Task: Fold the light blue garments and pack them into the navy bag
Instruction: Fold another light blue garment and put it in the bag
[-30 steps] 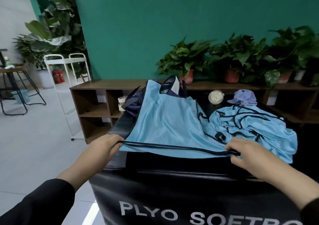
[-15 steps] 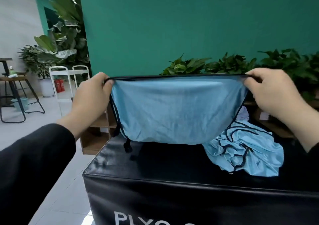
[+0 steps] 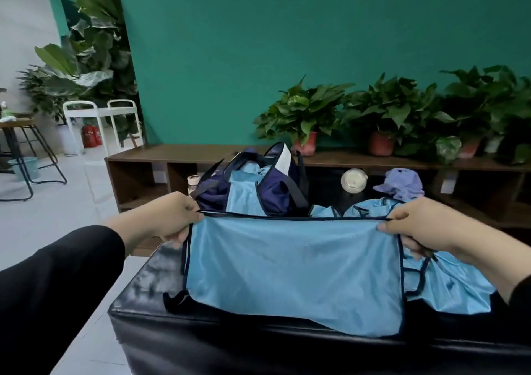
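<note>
left hand [image 3: 169,216] and right hand [image 3: 422,228] each pinch top corners of light blue garment [image 3: 293,271], stretched over black box [image 3: 230,343], navy bag [image 3: 258,190] behind, probably part-filled

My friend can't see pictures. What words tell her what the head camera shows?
Two hands, left hand and right hand, pinch the top corners of a light blue garment above a black padded box. Behind sits an open navy bag with blue cloth inside, beside a crumpled blue garment.

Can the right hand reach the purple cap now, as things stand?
Probably not at once: the right hand pinches a corner of the light blue garment. The path to the purple cap behind looks free.
</note>
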